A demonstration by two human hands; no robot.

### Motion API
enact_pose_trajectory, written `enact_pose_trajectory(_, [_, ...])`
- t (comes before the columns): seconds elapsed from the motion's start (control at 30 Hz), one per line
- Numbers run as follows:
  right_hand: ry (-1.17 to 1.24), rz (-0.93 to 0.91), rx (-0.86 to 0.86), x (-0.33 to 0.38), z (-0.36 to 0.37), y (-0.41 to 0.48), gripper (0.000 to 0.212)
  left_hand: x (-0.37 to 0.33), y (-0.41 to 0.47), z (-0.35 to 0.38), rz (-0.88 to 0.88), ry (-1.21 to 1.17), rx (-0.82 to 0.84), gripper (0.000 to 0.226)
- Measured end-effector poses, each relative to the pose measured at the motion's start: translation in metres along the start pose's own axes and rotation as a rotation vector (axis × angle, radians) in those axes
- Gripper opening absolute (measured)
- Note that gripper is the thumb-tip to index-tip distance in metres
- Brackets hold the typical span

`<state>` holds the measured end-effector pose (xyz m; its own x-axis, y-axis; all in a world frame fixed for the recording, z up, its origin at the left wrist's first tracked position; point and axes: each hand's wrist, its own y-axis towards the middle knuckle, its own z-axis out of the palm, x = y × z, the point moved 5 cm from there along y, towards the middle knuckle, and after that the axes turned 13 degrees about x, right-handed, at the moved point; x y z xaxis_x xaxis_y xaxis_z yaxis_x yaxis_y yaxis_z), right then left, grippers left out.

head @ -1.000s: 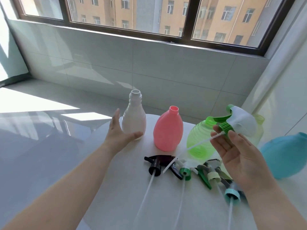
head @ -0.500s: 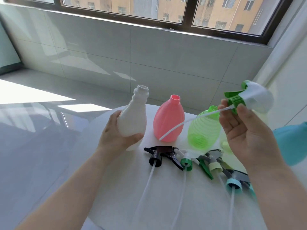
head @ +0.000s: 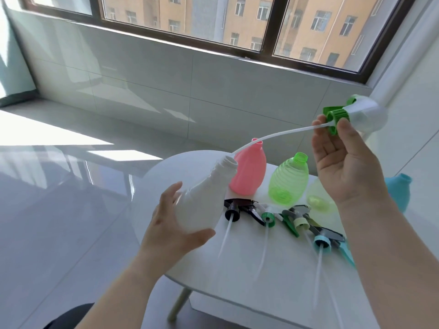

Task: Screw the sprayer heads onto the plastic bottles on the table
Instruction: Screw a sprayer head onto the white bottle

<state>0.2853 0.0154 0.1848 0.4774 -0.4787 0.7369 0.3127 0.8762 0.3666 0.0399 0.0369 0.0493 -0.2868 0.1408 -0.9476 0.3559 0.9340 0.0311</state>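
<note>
The left hand [head: 175, 224] is wrapped around the lower body of a white bottle [head: 204, 198], thumb on the near side and fingers curled behind, holding it off the surface [head: 237, 276] and tilted so its open neck points up and to the right. The right hand [head: 344, 167] is raised higher and further right, pinching the green ribbed collar of a sprayer head [head: 351, 116] between thumb and fingertips; the head's white body and green trigger sit above the fingers. A long white dip tube [head: 273, 137] curves from that collar down and to the left, and its free end lies just beside the rim of the white bottle's mouth; whether the tip has entered the opening cannot be told. Behind the white bottle, a pink bottle [head: 249, 172] stands upright on the round white surface with its neck open. To its right stands a green ribbed bottle [head: 288, 179], also uncapped, and a pale yellow-green bottle [head: 318, 198] is partly hidden behind the right wrist. A blue bottle [head: 399, 193] shows at the far right edge. In front of the bottles lies a row of loose sprayer heads with their tubes pointing toward the camera: a black one [head: 237, 207], one with a green collar [head: 268, 216], one with a cream collar [head: 300, 222] and one with a light blue collar [head: 323, 242].
</note>
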Motion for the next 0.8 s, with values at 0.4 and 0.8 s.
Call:
enact_pose_trajectory(0.4, [-0.130,-0.048,0.072,0.018,0.012,-0.001,0.012,0.009,0.003,-0.005,-0.026,0.050,-0.016,0.084])
enact_pose_trajectory(0.8, [-0.355,0.277,0.343,-0.048,0.031,-0.008,0.027,-0.001,0.005,0.002,0.045,0.059,0.036,0.077])
